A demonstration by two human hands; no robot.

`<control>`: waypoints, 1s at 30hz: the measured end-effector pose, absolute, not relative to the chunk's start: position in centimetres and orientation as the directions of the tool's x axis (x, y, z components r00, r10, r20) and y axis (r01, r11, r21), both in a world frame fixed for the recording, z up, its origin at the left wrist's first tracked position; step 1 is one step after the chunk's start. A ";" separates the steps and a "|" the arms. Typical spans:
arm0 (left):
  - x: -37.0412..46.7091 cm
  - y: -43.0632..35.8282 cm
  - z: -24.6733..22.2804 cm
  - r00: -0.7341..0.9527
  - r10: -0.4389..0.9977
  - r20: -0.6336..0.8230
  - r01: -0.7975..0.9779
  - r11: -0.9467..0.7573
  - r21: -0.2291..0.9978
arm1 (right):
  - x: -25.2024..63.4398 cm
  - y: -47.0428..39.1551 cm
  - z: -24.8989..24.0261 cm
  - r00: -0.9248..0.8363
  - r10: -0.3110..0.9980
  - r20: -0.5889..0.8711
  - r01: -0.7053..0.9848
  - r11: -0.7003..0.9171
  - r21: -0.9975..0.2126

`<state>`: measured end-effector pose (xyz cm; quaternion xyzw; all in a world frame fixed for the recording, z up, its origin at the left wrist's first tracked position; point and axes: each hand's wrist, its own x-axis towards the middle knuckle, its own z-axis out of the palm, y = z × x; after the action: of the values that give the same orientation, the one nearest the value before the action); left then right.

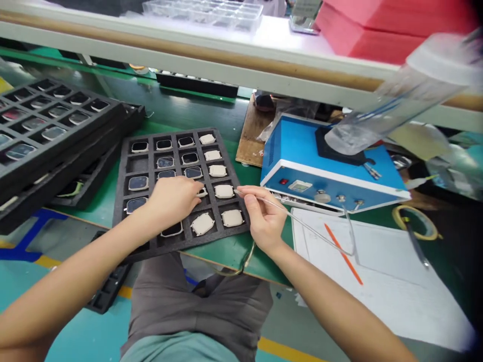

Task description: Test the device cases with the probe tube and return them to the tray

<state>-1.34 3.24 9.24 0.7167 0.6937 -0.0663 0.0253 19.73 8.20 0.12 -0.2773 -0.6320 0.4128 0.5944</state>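
A black foam tray lies on the green bench, its pockets holding several watch-like pieces, some dark-faced and some cream-coloured. Over the tray's lower middle is my left hand, its fingers bent together at a piece that they partly cover. My right hand is at the tray's right edge, its thumb and fingers pinched on a thin clear tube. The tube's tip points at a cream piece in the right column. From my right hand the tube runs to the front of a blue box.
More black trays are stacked at the left. A clear cylinder leans above the blue box. White papers with an orange stick and a tape roll lie at the right. A shelf edge crosses the back.
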 end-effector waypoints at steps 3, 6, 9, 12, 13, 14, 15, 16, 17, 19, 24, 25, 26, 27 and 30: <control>-1.1 3.9 9.7 0.033 0.994 -0.100 0.999 -0.034 -0.012 | 19.6 8.0 0.3 -0.127 0.846 0.518 -0.128 0.503 -0.855; -1.0 4.9 9.8 0.016 0.999 0.033 0.933 -0.026 0.359 | 19.4 7.9 0.7 -0.079 0.839 0.538 -0.141 0.525 -0.839; -0.2 6.1 8.8 -0.022 0.999 0.040 0.575 -0.020 0.818 | 19.2 8.0 1.1 -0.032 0.821 0.570 -0.129 0.562 -0.817; 1.1 6.7 7.2 -0.034 0.999 -0.037 0.237 0.044 0.971 | 19.0 8.4 1.2 -0.005 0.809 0.588 -0.135 0.582 -0.802; 1.5 6.7 6.7 -0.042 0.998 -0.055 0.171 0.062 0.983 | 19.0 8.5 1.2 -0.004 0.811 0.585 -0.145 0.578 -0.803; 1.8 6.7 6.3 -0.053 0.996 -0.072 0.125 0.078 0.989 | 18.9 8.5 1.1 -0.009 0.816 0.578 -0.155 0.570 -0.807; 2.0 6.6 6.1 -0.064 0.994 -0.087 0.095 0.093 0.991 | 18.9 8.6 1.1 -0.017 0.821 0.570 -0.163 0.560 -0.812; 2.1 6.5 5.9 -0.073 0.992 -0.100 0.077 0.106 0.991 | 19.0 8.6 1.0 -0.024 0.825 0.565 -0.169 0.553 -0.816; 2.2 6.3 5.9 -0.080 0.991 -0.110 0.066 0.116 0.991 | 19.0 8.6 1.0 -0.031 0.826 0.563 -0.174 0.550 -0.817; 2.2 6.1 5.9 -0.087 0.989 -0.117 0.053 0.122 0.991 | 19.0 8.6 0.9 -0.044 0.824 0.564 -0.180 0.549 -0.816; 2.2 5.9 6.0 -0.077 0.992 -0.099 0.022 0.101 0.995 | 19.1 8.5 0.7 -0.056 0.834 0.549 -0.186 0.531 -0.827; 2.2 5.9 6.0 -0.074 0.993 -0.096 0.017 0.098 0.995 | 19.1 8.5 0.7 -0.058 0.836 0.546 -0.182 0.529 -0.829; 2.2 5.9 6.0 -0.070 0.993 -0.094 0.014 0.096 0.995 | 19.2 8.5 0.6 -0.061 0.836 0.545 -0.179 0.528 -0.830; 2.2 5.8 6.0 -0.066 0.994 -0.092 0.013 0.093 0.996 | 19.2 8.5 0.6 -0.063 0.836 0.544 -0.175 0.528 -0.831; 2.2 5.8 5.9 -0.057 0.995 -0.081 0.020 0.082 0.996 | 19.2 8.5 0.5 -0.065 0.836 0.544 -0.171 0.528 -0.832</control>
<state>2.17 5.81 5.91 0.4704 0.5395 0.4875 0.5000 19.21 8.46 0.52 -0.2730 -0.6093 0.4017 0.6267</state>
